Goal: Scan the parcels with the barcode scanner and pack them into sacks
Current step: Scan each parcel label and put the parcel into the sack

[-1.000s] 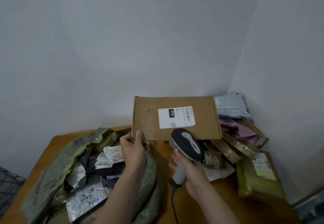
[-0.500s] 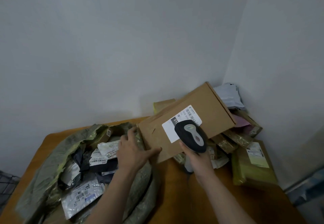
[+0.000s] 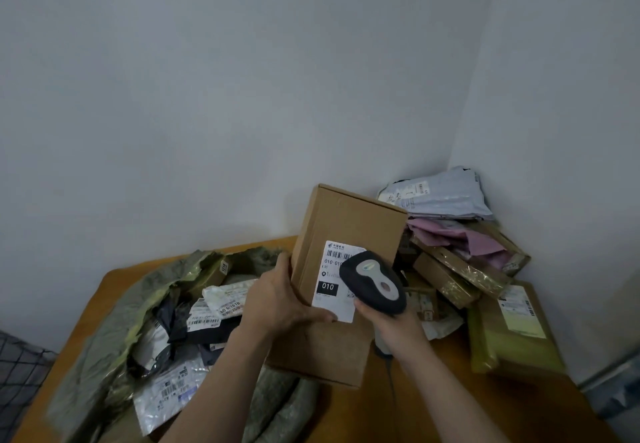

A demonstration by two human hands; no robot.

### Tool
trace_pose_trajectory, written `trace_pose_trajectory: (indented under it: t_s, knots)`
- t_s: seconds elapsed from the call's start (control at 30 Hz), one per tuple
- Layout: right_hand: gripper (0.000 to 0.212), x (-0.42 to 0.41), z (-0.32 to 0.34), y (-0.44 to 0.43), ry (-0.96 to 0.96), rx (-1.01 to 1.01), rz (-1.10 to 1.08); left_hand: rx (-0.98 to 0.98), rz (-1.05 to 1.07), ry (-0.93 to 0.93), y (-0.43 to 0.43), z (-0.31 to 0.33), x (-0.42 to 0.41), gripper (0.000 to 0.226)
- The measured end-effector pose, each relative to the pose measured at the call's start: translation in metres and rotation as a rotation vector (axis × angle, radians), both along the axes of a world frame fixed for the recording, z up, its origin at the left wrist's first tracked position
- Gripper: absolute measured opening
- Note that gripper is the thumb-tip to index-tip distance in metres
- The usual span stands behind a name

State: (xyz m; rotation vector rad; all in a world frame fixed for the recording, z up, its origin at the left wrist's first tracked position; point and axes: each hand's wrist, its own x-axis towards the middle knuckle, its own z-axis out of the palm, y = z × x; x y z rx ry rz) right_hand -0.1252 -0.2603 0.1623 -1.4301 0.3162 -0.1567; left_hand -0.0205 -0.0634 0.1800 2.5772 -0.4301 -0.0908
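The cardboard box had turned from its earlier tilt to stand on end; the left hand gripped its 9 o'clock edge, the right hand clasped the scanner over its label, the sack lying at 8 o'clock on the counter

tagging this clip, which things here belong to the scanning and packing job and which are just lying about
In the job: cardboard box in the left hand; barcode scanner in the right hand; green sack; parcel pile by the corner.
Lying about: dark mesh thing at lower left; bluish object at lower right, both unclear.
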Motion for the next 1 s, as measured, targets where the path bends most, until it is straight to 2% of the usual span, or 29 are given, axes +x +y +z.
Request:
trace_pose_trajectory:
  t_s: [0.17, 0.27, 0.37, 1.0]
  knots:
    - [0.028, 0.004, 0.002, 0.006, 0.025, -0.01, -0.061, -0.108, 0.154, -0.03, 0.003, -0.014, -0.007, 0.113]
    - [0.004, 0.003, 0.008, 0.014, 0.082, 0.006, -0.008, -0.178, 0.235, -0.053, 0.006, -0.019, -0.011, 0.113]
    - [0.03, 0.003, 0.008, 0.025, 0.094, -0.034, 0.058, -0.234, 0.288, -0.028, 0.009, -0.024, -0.013, 0.111]
    - [0.029, 0.001, 0.012, 0.051, 0.074, 0.005, 0.101, -0.244, 0.378, -0.002, 0.022, -0.042, -0.014, 0.108]
